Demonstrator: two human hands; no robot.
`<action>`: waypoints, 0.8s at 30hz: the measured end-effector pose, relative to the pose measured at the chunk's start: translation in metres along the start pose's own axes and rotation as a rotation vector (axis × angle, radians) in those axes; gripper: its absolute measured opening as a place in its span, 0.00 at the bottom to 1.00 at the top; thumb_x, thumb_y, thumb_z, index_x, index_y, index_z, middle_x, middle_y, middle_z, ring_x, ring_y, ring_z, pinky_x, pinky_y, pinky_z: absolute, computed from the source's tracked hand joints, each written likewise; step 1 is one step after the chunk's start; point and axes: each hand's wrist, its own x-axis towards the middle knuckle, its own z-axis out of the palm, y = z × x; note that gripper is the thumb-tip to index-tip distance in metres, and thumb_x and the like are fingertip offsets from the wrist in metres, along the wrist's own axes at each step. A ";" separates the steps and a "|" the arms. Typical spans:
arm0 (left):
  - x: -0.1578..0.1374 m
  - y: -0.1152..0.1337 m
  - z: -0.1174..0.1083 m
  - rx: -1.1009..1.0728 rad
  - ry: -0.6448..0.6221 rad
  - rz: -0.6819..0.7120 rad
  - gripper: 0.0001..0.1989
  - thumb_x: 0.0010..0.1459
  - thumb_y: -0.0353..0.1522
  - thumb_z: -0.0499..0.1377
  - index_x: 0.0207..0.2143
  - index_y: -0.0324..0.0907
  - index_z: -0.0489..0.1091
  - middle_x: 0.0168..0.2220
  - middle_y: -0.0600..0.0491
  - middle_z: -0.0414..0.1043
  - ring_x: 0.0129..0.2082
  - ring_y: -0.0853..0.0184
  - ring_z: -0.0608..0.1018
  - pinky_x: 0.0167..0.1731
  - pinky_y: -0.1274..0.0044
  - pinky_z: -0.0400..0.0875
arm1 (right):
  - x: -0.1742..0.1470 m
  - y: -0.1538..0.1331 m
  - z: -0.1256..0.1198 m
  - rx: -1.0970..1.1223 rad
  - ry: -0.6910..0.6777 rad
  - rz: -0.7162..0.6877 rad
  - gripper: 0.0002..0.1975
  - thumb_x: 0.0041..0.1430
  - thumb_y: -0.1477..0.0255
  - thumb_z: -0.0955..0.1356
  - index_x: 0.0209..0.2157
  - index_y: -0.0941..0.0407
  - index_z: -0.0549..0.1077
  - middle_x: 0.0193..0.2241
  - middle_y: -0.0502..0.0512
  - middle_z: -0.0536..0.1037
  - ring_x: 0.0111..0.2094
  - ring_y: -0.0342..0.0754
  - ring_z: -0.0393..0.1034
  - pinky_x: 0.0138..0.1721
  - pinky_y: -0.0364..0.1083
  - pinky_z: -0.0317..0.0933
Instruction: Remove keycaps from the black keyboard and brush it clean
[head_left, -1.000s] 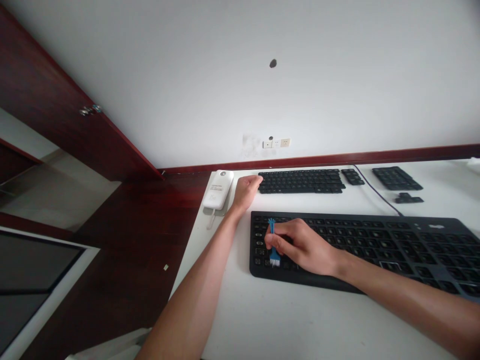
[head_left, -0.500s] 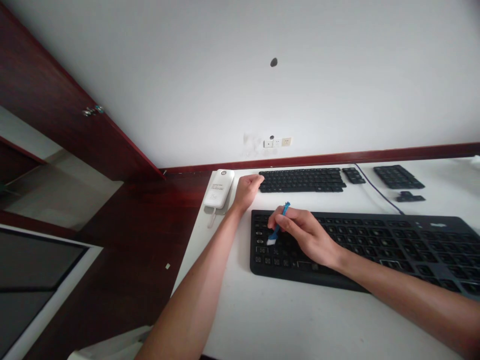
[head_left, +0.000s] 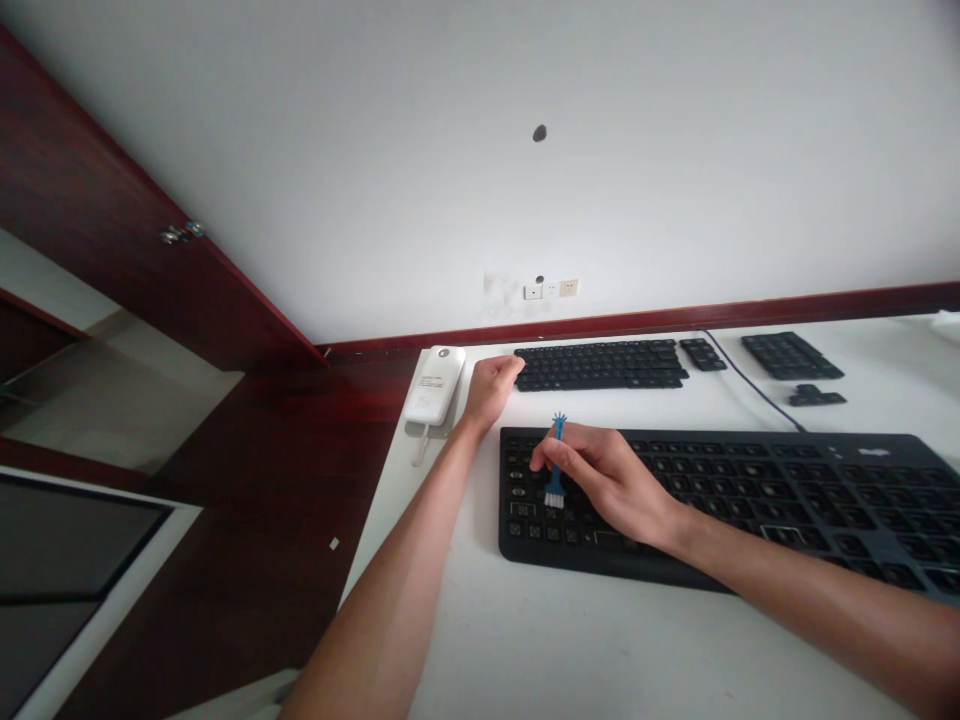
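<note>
My right hand (head_left: pixel 619 488) pinches a small blue brush (head_left: pixel 556 470) with white bristles. Its bristles point down at the left part of a black keyboard base (head_left: pixel 712 578), whose key sockets show without keycaps. The brush's other end, with short blue prongs, sticks up above my fingers. My left hand (head_left: pixel 491 388) rests on the table in a closed fist, at the left end of a black keycap panel (head_left: pixel 600 365). Nothing shows between its fingers, though their inner side is hidden.
A white power bank (head_left: pixel 435 388) with a short cable lies left of my fist. Smaller keycap groups (head_left: pixel 793 356) lie at the back right of the white table (head_left: pixel 525 630), crossed by the keyboard's cord (head_left: pixel 750 385). Beyond the table's left edge is dark floor.
The brush has tipped more upright, and its bristles have shifted slightly right and toward me over the sockets. My left fist stays in place; the view has shifted slightly.
</note>
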 end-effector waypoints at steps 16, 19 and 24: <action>0.001 0.000 -0.001 -0.001 -0.008 -0.024 0.24 0.61 0.41 0.58 0.19 0.43 0.51 0.18 0.60 0.49 0.21 0.73 0.53 0.24 0.74 0.45 | -0.001 0.000 0.001 -0.001 -0.032 -0.007 0.23 0.76 0.59 0.61 0.32 0.56 0.78 0.27 0.50 0.75 0.29 0.44 0.67 0.35 0.43 0.60; 0.000 0.001 0.000 0.002 -0.010 -0.019 0.24 0.61 0.40 0.58 0.19 0.43 0.50 0.18 0.60 0.48 0.21 0.73 0.53 0.24 0.74 0.45 | -0.001 0.001 0.001 -0.008 -0.038 -0.009 0.23 0.76 0.59 0.61 0.32 0.56 0.78 0.26 0.49 0.75 0.29 0.44 0.68 0.35 0.43 0.60; 0.000 0.002 0.000 -0.001 -0.014 -0.014 0.23 0.61 0.39 0.57 0.19 0.43 0.50 0.18 0.60 0.48 0.21 0.74 0.53 0.24 0.74 0.44 | -0.001 0.000 0.001 -0.015 -0.052 -0.002 0.23 0.76 0.58 0.61 0.33 0.56 0.78 0.26 0.50 0.75 0.29 0.44 0.68 0.35 0.43 0.61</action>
